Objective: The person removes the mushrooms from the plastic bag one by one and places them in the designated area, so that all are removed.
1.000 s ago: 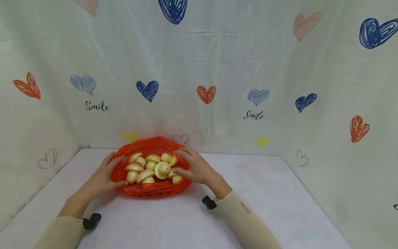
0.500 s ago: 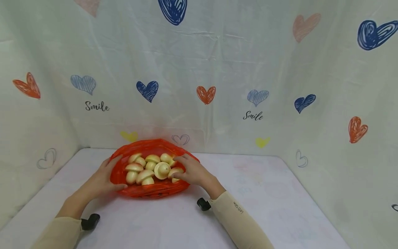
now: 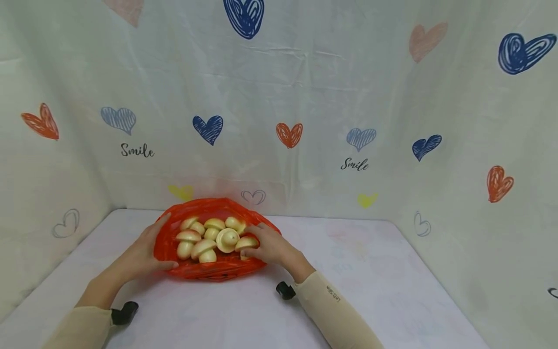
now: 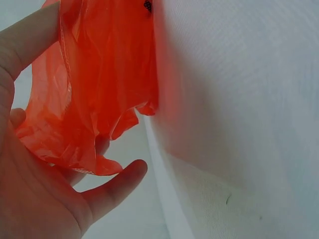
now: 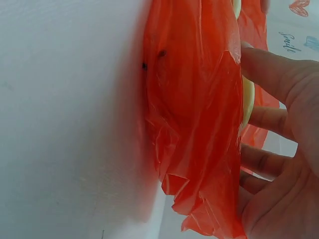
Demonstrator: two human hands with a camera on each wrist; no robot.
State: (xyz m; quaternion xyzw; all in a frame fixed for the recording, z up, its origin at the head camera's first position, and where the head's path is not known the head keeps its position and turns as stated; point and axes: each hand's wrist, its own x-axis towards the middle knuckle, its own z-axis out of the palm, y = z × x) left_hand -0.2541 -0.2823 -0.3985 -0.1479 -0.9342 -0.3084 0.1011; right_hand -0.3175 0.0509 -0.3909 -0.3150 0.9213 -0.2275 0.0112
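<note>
An orange-red plastic bag lies with its mouth spread wide, and several toy-like mushrooms with pale yellow stems and tan-edged caps sit inside. My left hand is at the bag's left side, thumb over the front rim, fingers spread along the far side; in the left wrist view the loose plastic lies between thumb and fingers. Reaching over the right rim, my right hand has thumb and fingers around the rightmost mushroom. From the right wrist, the bag's wall hides most of that mushroom.
The bag rests on a white-covered table, near its back edge. A pale curtain printed with hearts and "Smile" hangs close behind and down the sides. Black wrist cameras stick out under both forearms.
My right hand has moved slightly left and inward, over the rightmost mushroom, and the bag's right rim now shows behind it. The back rim has sunk a little. My left hand has barely moved.
</note>
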